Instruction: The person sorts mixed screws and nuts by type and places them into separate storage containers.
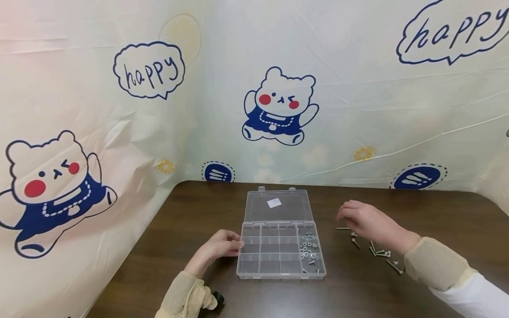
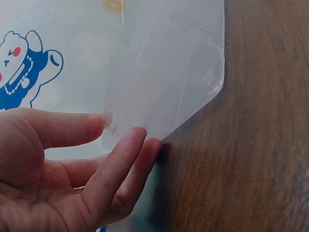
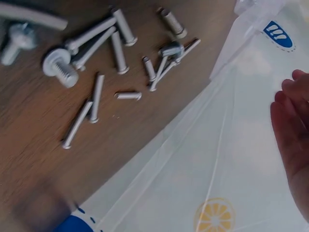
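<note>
A clear plastic compartment box (image 1: 280,278) lies on the table with its lid (image 1: 292,210) folded back. Its right column holds small nuts (image 1: 306,249) and short screws. At the left wall, my left hand (image 1: 220,244) grips the box, thumb at the rim and other fingers along the outside; the left wrist view shows this thumb (image 2: 82,129) on the box's edge. My right hand (image 1: 367,221) hovers right of the box above loose screws (image 1: 355,242), fingers bent downward. In the right wrist view its fingers (image 3: 292,125) are partly cut off, and I cannot tell whether they pinch anything.
More bolts and screws (image 3: 96,96) of several lengths are scattered on the brown table (image 1: 159,274), right of the box. A patterned curtain (image 1: 338,88) hangs behind the table's back edge. A small black object (image 1: 217,300) sits by the left wrist.
</note>
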Motion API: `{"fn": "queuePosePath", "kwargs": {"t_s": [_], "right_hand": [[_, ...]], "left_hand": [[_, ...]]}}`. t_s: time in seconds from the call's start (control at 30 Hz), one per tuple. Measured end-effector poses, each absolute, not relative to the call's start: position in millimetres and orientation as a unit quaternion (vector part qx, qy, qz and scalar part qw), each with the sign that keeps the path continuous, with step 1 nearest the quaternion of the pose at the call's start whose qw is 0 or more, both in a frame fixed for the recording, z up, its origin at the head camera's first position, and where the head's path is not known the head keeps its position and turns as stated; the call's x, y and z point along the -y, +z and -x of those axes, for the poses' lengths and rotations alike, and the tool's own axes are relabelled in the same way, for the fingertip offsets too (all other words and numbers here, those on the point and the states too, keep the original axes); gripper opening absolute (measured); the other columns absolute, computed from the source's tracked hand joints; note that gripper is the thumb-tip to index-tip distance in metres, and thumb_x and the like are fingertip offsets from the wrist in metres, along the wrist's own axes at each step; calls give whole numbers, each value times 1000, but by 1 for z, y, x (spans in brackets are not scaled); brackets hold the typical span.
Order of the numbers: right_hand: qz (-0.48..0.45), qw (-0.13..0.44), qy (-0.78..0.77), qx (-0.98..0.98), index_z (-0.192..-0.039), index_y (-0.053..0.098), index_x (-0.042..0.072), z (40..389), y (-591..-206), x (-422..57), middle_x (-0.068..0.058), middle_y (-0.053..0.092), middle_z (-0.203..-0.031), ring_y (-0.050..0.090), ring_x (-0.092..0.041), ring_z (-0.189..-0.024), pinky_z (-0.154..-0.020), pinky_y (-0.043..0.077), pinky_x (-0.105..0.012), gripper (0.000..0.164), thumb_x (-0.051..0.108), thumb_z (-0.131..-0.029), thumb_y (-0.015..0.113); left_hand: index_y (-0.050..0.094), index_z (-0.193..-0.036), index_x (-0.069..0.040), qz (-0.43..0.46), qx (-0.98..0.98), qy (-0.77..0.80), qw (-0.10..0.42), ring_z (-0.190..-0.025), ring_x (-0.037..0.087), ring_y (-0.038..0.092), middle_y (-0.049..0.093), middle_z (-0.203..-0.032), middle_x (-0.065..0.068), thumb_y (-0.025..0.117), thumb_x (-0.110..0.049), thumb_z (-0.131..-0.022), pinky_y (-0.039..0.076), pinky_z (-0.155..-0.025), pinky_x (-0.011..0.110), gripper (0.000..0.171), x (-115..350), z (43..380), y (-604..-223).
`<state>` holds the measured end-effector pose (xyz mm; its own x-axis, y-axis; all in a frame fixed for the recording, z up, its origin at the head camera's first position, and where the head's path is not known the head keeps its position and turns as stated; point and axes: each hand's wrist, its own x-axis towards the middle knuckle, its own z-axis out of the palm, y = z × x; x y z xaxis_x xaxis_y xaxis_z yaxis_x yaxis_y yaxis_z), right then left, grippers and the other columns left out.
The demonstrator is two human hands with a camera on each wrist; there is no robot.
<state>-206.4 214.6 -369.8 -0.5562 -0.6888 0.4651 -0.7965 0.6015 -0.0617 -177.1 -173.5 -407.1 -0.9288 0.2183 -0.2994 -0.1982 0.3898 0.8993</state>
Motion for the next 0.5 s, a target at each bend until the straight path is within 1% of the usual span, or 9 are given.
{"fn": "queuePosePath", "kwargs": {"t_s": [0.13, 0.23, 0.3, 0.5], "right_hand": [[-389, 126, 137, 902, -86, 66, 9, 207, -372, -218, 3, 60, -83, 58, -10, -76, -65, 54, -28, 20, -6, -73, 68], [-362, 70, 141, 919, -86, 67, 7, 207, -375, -222, 3, 60, -82, 58, -10, -74, -64, 55, -28, 16, -5, -75, 66], [-356, 50, 145, 922, -85, 67, 6, 208, -378, -225, 3, 60, -80, 57, -10, -73, -63, 55, -27, 16, -6, -75, 65], [-351, 17, 162, 922, -81, 66, 7, 213, -390, -232, 2, 60, -78, 56, -10, -70, -61, 54, -27, 17, -9, -73, 64]], "left_hand": [[52, -103, 20, -9, -809, 556, 189, -75, 16, 58, 54, -84, 12, 59, 0, -84, 56, -72, 33, 28, 174, 177, -408], [52, -103, 20, -12, -807, 559, 190, -75, 17, 58, 54, -84, 12, 58, 0, -84, 56, -72, 33, 28, 174, 177, -409], [52, -103, 20, -16, -806, 560, 192, -75, 17, 58, 54, -84, 12, 58, 0, -84, 56, -72, 33, 29, 175, 177, -409], [51, -104, 21, -23, -799, 569, 195, -75, 16, 58, 54, -83, 11, 58, 0, -84, 56, -72, 32, 30, 175, 177, -409]]}}
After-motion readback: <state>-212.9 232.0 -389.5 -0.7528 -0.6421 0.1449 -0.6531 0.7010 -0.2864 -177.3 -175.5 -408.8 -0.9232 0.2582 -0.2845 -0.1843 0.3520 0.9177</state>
